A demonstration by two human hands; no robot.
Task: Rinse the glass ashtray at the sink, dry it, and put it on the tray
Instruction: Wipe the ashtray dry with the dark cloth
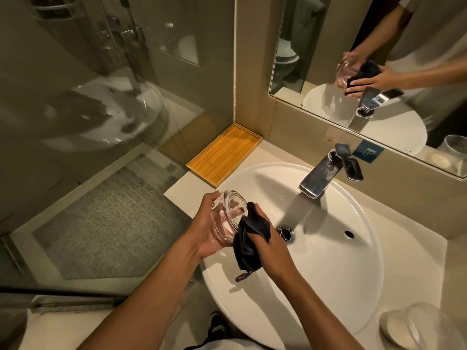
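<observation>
My left hand (206, 228) holds the round clear glass ashtray (227, 217) tilted on its side over the left rim of the white sink (353, 286). A dark cloth (249, 245) is bunched in my right hand (271, 251), which presses it against the ashtray's right edge. The bamboo tray (225, 152) lies on the counter in the corner behind the sink's left side, with nothing on it. No water runs from the chrome tap (326, 171).
A mirror (379, 59) on the wall behind the tap reflects my hands. A clear glass jar (427, 327) lies beside a soap dish (393, 327) at the front right of the counter. A glass shower partition (113, 109) stands on the left.
</observation>
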